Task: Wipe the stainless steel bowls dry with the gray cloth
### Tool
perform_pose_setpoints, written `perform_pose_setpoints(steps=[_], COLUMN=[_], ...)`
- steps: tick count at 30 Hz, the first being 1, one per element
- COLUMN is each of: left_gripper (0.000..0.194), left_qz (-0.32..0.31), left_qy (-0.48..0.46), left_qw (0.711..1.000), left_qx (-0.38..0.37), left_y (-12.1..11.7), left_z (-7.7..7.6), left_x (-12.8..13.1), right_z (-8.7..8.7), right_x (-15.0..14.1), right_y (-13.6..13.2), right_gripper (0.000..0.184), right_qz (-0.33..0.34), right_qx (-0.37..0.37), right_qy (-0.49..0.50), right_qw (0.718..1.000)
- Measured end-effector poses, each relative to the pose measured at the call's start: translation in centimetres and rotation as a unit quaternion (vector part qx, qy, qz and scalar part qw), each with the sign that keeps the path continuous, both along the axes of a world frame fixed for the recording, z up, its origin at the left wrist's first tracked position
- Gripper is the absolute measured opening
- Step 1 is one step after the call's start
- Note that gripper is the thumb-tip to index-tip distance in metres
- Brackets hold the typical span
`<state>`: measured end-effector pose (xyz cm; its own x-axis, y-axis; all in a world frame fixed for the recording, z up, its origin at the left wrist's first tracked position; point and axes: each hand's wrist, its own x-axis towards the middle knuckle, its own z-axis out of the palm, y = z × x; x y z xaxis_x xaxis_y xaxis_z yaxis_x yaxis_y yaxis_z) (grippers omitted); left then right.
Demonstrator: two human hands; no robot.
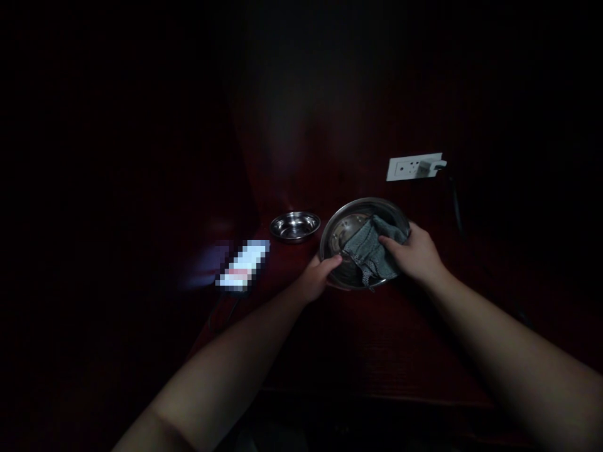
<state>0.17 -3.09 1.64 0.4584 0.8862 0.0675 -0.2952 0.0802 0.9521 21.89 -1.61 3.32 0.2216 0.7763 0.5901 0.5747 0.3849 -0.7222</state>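
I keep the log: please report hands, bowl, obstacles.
Left fingers on tilted larger bowl; right fingers hold cloth against it. No obstacle evident; smaller bowl leftward.

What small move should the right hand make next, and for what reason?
Probably the right hand should slide the cloth leftward inside the held bowl: the cloth covers mainly the bowl's right part, the left part is uncovered, and the left hand grips the rim.

shiny metal bowl [346, 231], tilted towards viewer; grey-green cloth [370, 245] rumpled inside, at right.
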Motion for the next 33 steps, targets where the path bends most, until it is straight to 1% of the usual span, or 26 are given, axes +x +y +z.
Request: perform_pose_setpoints(steps=[3, 6, 11, 17, 20, 22, 25, 28, 33], left_gripper=[0.052, 0.052, 0.062, 0.072, 0.078, 0.078, 0.076, 0.075, 0.066], left_qz=[0.023, 0.036, 0.004, -0.013, -0.017, -0.014, -0.013, -0.017, -0.005], left_qy=[-0.017, -0.025, -0.036, -0.045, -0.026, 0.000, 0.037, 0.043, 0.039], left_qw=[0.999, 0.998, 0.999, 0.999, 0.999, 1.000, 0.999, 0.998, 0.999], left_qx=[-0.028, -0.041, -0.024, -0.003, 0.013, 0.025, 0.033, 0.031, 0.019], left_y=[0.1, 0.2, -0.1, -0.2, -0.3, -0.4, -0.4, -0.2, 0.1], left_z=[-0.1, -0.2, -0.4, -0.3, 0.0, 0.1, 0.2, 0.1, 0.0], left_x=[0.3, 0.5, 0.6, 0.7, 0.5, 0.3, 0.0, -0.1, 0.0], right_z=[-0.1, -0.2, -0.6, -0.9, -0.7, -0.5, -0.4, -0.4, -0.3], right_x=[-0.2, -0.6, -1.1, -1.4, -1.3, -1.1, -0.8, -0.5, -0.5], right_y=[0.0, 0.0, 0.0, 0.0, -0.1, -0.1, 0.1, 0.2, 0.0], right_gripper=[0.036, 0.034, 0.028, 0.030, 0.032, 0.033, 0.036, 0.037, 0.035], right_qz=[0.000, 0.001, 0.015, 0.026, 0.016, 0.019, 0.030, 0.029, 0.017], right_qx=[-0.003, -0.019, -0.035, -0.057, -0.069, -0.071, -0.048, -0.027, -0.023], right_qy=[0.005, 0.037, 0.094, 0.137, 0.135, 0.126, 0.102, 0.080, 0.060], right_qw=[1.000, 0.999, 0.995, 0.989, 0.988, 0.989, 0.993, 0.996, 0.998])
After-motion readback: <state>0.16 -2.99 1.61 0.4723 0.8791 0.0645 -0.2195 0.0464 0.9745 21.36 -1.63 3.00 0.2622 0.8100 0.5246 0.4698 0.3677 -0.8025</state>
